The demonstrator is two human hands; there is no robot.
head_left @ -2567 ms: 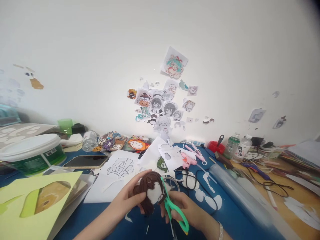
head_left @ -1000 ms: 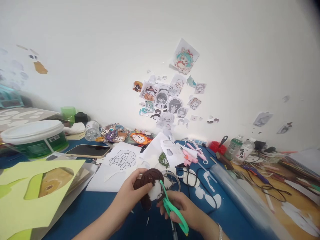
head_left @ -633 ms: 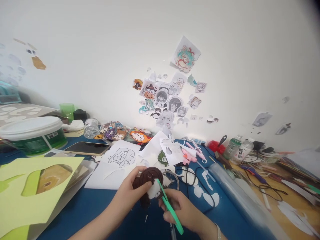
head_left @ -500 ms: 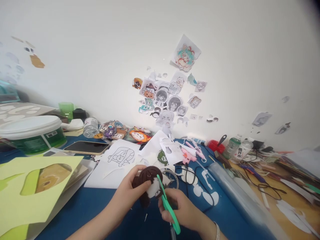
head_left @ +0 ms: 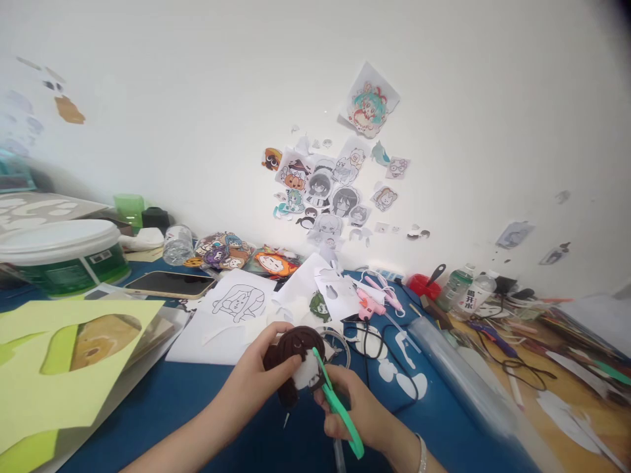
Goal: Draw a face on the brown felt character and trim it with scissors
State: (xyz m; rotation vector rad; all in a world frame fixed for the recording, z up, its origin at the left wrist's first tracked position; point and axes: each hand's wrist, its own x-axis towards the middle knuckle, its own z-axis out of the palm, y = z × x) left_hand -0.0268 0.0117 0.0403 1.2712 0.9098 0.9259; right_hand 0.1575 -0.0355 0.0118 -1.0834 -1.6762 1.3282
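Observation:
My left hand (head_left: pixel 266 368) grips a dark brown and white cut-out character head (head_left: pixel 306 368), thumb pressed on its front. Its long brown hair piece hangs down by the fingers. My right hand (head_left: pixel 357 407) is closed on green tweezers (head_left: pixel 340 407), whose tip lies at the right side of the white face. Whether the tips hold anything is too small to tell. A ring of clear tape (head_left: pixel 340 345) lies just behind the cut-out. Beneath my right hand a greyish stick-like thing shows in part.
Yellow foam sheets (head_left: pixel 49 394) lie at the left, near a phone (head_left: pixel 170 284) and a green tub (head_left: pixel 64 263). A line drawing (head_left: pixel 239 303) rests mid-table. To the right are a pink glue gun (head_left: pixel 369 305), black cords, white scraps and a clear plastic roll (head_left: pixel 458 374).
The tweezers and my right hand have shifted slightly right. The cut-out has moved a little to the right in my left hand, and the view has tilted slightly.

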